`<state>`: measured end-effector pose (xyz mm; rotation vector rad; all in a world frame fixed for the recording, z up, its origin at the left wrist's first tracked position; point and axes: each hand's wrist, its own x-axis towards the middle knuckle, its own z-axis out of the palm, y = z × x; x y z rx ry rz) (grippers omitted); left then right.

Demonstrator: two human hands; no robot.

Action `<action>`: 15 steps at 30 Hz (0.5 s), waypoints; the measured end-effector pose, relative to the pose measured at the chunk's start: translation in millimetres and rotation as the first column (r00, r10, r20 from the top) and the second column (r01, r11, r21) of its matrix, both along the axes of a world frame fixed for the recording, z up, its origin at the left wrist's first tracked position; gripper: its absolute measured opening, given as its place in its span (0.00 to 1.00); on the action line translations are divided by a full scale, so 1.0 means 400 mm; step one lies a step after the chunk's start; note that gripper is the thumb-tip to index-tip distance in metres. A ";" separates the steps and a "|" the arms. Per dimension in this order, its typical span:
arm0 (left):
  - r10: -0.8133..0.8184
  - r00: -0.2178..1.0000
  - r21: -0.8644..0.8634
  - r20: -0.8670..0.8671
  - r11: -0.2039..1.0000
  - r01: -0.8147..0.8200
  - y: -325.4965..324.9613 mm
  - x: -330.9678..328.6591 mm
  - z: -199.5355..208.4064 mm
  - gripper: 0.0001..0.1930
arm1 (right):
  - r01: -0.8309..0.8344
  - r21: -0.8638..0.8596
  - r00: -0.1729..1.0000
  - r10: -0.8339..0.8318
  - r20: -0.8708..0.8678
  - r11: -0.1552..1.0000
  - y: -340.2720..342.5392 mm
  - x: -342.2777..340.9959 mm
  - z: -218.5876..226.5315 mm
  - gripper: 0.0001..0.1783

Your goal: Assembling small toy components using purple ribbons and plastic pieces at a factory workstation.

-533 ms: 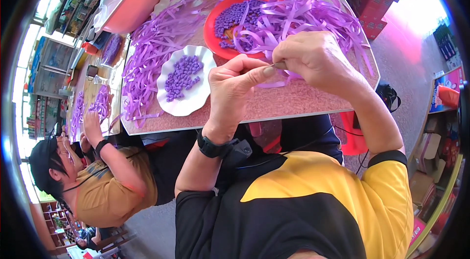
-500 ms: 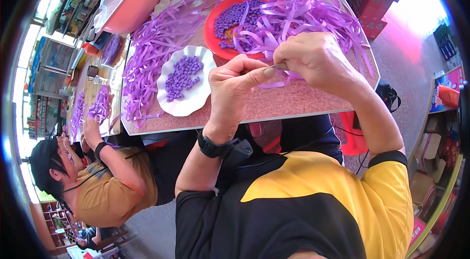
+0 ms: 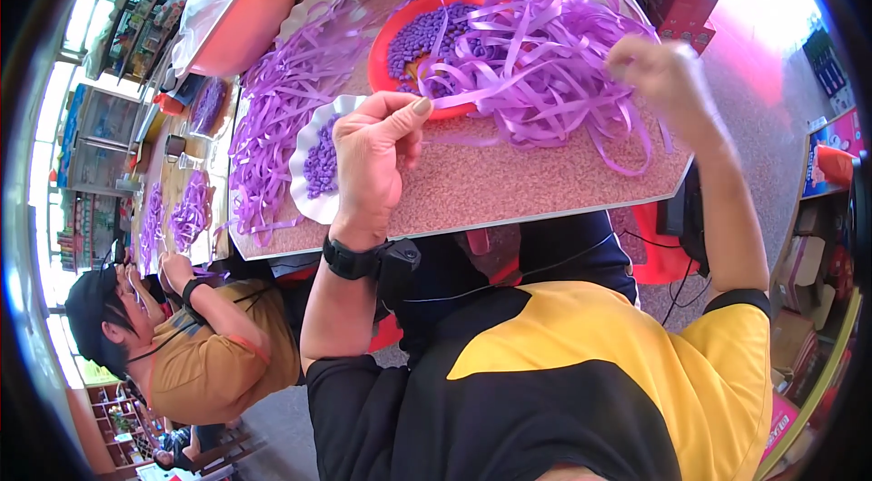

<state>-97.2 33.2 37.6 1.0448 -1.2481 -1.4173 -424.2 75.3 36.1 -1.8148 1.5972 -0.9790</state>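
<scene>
At eleven o'clock, the left hand (image 3: 374,140) pinches a purple ribbon (image 3: 457,100) between closed thumb and forefinger. At ten, a scalloped plate (image 3: 320,208) holds beads (image 3: 320,168). At two, the right hand (image 3: 668,81) is blurred, fingers curled; whether gripping anything, I cannot tell. At twelve, a red dish (image 3: 381,63) lies partly beneath heaped ribbons (image 3: 554,72).

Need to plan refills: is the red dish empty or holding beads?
Holding beads: purple beads lie in the red dish; ribbons cover its right side.

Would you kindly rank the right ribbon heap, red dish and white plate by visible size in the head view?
1. Ribbon heap
2. Red dish, partly covered by the heap
3. White plate, partly hidden by the left hand
</scene>
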 end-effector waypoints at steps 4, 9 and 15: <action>-0.056 0.998 -0.032 0.042 0.998 0.057 -0.019 -0.012 0.080 0.09 | -0.815 -0.042 0.548 0.792 0.269 0.578 0.039 0.069 0.087 0.05; -0.205 0.966 -0.009 -0.156 0.979 0.206 -0.055 -0.039 0.171 0.11 | -0.517 -0.598 0.276 0.780 0.561 0.613 -0.063 0.023 0.116 0.05; -0.390 0.921 -0.298 0.016 0.877 0.376 -0.170 0.023 0.332 0.09 | -0.721 0.029 0.589 0.591 0.551 0.692 -0.093 0.166 0.023 0.06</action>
